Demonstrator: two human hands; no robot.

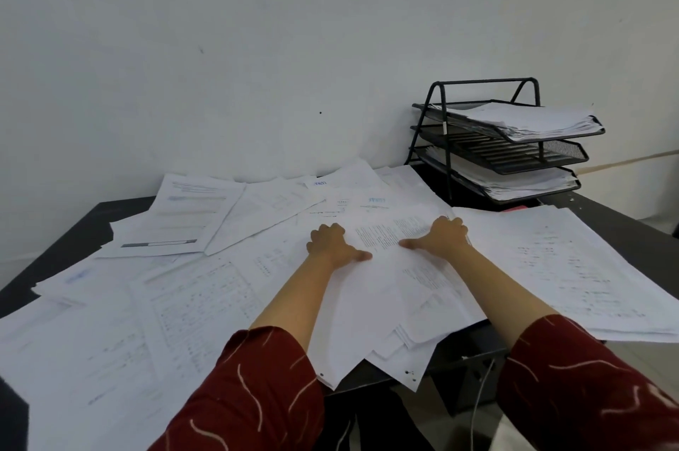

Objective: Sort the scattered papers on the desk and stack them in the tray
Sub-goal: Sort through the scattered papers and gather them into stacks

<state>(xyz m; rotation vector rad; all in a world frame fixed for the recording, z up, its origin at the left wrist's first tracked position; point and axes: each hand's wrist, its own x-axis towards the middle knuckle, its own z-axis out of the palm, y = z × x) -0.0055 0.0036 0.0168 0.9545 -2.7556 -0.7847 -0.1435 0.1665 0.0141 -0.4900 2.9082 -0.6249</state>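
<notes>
At the near edge of the desk (pixel 110 215), two dark red sleeves (pixel 257 388) reach out over scattered papers (pixel 191 303), some overhanging that edge. Farther in, the left hand (pixel 336 245) and right hand (pixel 439 235) grasp the sides of one printed sheet (pixel 385 241), fingers curled under, thumbs on top. At the far right corner stands a black three-tier tray (pixel 488 136), papers in its top and bottom tiers.

An office, by the look of it: printed papers (pixel 205 289) spread all across a dark table (pixel 73 223), a black three-tier mesh tray (pixel 507 153) loaded with sheets at the far right corner, plain white wall (pixel 257 46) behind.
</notes>
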